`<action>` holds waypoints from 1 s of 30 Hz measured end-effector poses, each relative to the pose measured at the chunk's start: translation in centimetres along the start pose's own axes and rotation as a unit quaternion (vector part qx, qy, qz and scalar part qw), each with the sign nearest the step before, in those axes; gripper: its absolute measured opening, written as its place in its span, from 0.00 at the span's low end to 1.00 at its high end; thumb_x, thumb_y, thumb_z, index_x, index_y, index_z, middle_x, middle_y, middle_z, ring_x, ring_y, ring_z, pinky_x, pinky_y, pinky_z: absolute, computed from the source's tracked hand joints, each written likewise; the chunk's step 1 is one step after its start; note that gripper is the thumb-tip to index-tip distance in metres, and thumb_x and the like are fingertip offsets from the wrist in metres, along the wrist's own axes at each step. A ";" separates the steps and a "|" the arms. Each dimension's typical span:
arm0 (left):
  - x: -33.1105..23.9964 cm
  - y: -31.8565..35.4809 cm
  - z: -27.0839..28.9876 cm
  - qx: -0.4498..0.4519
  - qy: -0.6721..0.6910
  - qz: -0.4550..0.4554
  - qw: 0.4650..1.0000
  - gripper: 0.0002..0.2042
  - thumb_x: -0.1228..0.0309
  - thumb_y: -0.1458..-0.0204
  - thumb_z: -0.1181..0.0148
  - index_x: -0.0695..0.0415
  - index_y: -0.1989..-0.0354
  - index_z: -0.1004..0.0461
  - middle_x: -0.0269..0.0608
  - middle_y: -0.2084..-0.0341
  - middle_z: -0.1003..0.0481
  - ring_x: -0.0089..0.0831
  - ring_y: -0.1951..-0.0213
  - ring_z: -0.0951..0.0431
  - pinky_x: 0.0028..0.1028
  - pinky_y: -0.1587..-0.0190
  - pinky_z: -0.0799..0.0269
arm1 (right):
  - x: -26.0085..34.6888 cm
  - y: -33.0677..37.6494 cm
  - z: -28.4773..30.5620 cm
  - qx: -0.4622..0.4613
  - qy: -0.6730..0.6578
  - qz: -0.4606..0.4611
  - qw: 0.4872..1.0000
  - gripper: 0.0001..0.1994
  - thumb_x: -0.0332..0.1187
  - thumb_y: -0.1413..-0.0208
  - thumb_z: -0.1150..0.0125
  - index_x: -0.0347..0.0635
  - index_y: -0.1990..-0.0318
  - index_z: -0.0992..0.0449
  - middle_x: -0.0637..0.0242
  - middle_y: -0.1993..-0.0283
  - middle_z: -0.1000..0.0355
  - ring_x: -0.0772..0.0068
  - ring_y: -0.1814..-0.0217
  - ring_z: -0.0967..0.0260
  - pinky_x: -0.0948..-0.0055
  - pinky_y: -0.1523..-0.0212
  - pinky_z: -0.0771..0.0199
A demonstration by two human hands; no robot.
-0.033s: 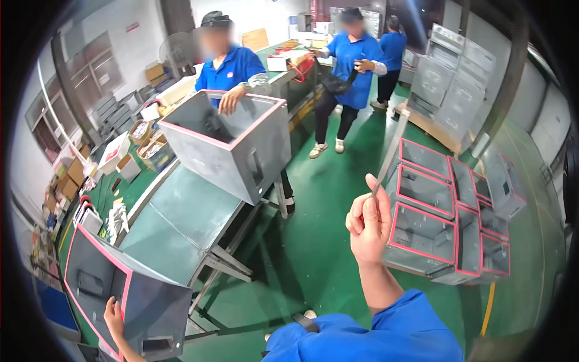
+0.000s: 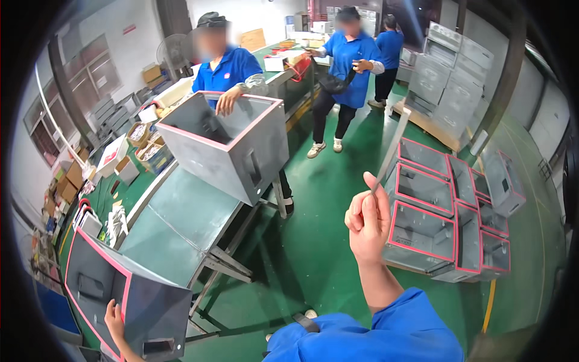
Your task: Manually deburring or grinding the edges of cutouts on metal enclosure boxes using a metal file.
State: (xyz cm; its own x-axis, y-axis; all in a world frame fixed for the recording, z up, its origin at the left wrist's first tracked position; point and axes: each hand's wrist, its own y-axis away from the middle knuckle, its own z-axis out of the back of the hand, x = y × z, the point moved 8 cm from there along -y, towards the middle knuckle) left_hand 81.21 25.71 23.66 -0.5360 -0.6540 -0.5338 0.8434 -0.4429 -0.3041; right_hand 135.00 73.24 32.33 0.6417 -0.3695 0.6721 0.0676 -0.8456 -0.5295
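Observation:
My right hand (image 2: 369, 226) is raised right of centre, fingers closed in a pinch. Between thumb and forefinger it holds a thin, flat grey strip (image 2: 395, 142) that points up and away. At lower left stands a grey metal box (image 2: 160, 298) with a pink-red rim around its open side. My left hand (image 2: 114, 320) is at this opening, beside the rim, its fingers extended upward and nothing visible in them. A second grey box (image 2: 259, 142) with the same rim sits farther along the green-topped bench (image 2: 181, 220); a co-worker's hand (image 2: 229, 99) rests on its edge.
Several pink-rimmed grey boxes (image 2: 422, 226) are grouped on the floor at right. Stacked grey cabinets (image 2: 443, 84) stand on a pallet behind them. A co-worker (image 2: 353, 66) stands in the aisle, another person (image 2: 389, 54) farther back. Cartons (image 2: 154, 151) with small parts lie left of the bench.

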 end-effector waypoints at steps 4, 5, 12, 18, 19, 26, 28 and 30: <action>0.5 -0.2 -0.2 0.000 0.003 0.010 1.000 0.14 0.72 0.52 0.50 0.65 0.58 0.32 0.35 0.84 0.35 0.20 0.79 0.38 0.22 0.74 0.40 | -0.1 -0.4 1.5 -0.026 -0.009 -0.063 0.998 0.16 0.29 0.42 0.61 0.41 0.46 0.41 0.72 0.78 0.42 0.90 0.86 0.57 0.88 0.88 0.56; 0.5 -0.3 -0.2 0.002 0.000 0.010 1.000 0.14 0.71 0.52 0.50 0.65 0.58 0.32 0.35 0.84 0.35 0.20 0.79 0.38 0.22 0.74 0.40 | 0.6 -0.3 1.4 -0.013 -0.007 -0.030 0.999 0.16 0.29 0.42 0.61 0.41 0.46 0.41 0.73 0.78 0.42 0.90 0.86 0.57 0.88 0.88 0.56; 0.1 -0.1 0.0 0.001 -0.004 -0.004 1.000 0.15 0.68 0.50 0.51 0.65 0.57 0.32 0.41 0.75 0.29 0.25 0.73 0.33 0.23 0.67 0.36 | 0.9 -0.9 2.7 -0.048 -0.008 -0.029 0.998 0.16 0.28 0.43 0.59 0.38 0.47 0.39 0.74 0.80 0.44 0.90 0.86 0.57 0.89 0.89 0.56; -1.7 0.1 0.0 0.033 -0.032 -0.011 0.999 0.15 0.68 0.49 0.52 0.65 0.57 0.31 0.48 0.66 0.27 0.33 0.62 0.29 0.26 0.58 0.36 | 0.1 -0.2 3.3 -0.044 -0.008 -0.075 0.996 0.15 0.28 0.42 0.60 0.40 0.47 0.38 0.73 0.78 0.41 0.90 0.87 0.57 0.89 0.88 0.58; -0.8 0.0 0.3 0.028 -0.034 -0.017 0.999 0.15 0.68 0.49 0.52 0.65 0.57 0.31 0.49 0.64 0.27 0.35 0.60 0.29 0.27 0.56 0.36 | -0.2 0.1 3.5 -0.048 -0.013 -0.092 0.995 0.15 0.29 0.42 0.60 0.41 0.48 0.38 0.73 0.78 0.42 0.90 0.86 0.57 0.89 0.88 0.58; -1.3 -0.2 -0.4 0.039 -0.033 0.003 0.999 0.15 0.67 0.49 0.53 0.65 0.57 0.32 0.50 0.62 0.28 0.37 0.58 0.29 0.29 0.55 0.36 | -1.7 1.5 5.1 -0.076 -0.012 -0.151 0.986 0.15 0.28 0.42 0.61 0.42 0.49 0.37 0.72 0.76 0.40 0.90 0.87 0.57 0.89 0.88 0.57; -1.4 -0.2 -1.0 0.048 -0.019 0.018 0.999 0.15 0.67 0.49 0.53 0.65 0.58 0.32 0.51 0.62 0.28 0.38 0.59 0.28 0.29 0.56 0.36 | -1.5 1.3 5.6 -0.069 -0.006 -0.154 0.986 0.15 0.28 0.43 0.61 0.42 0.48 0.37 0.72 0.76 0.39 0.90 0.86 0.56 0.88 0.88 0.56; 1.4 -0.9 0.0 0.015 -0.018 0.003 1.000 0.14 0.69 0.51 0.50 0.65 0.59 0.30 0.48 0.66 0.27 0.32 0.63 0.28 0.27 0.59 0.35 | -0.7 0.2 4.8 -0.059 -0.013 -0.122 0.991 0.15 0.28 0.43 0.60 0.43 0.48 0.37 0.71 0.76 0.39 0.90 0.86 0.56 0.88 0.87 0.56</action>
State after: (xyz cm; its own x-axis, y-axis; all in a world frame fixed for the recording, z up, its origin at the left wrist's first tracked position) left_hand 79.71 25.17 23.13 -0.5332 -0.6777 -0.5064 0.8449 -0.4570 -0.2779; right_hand 138.20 75.15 29.23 0.6369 -0.1406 0.7580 0.1334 -0.9483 -0.2880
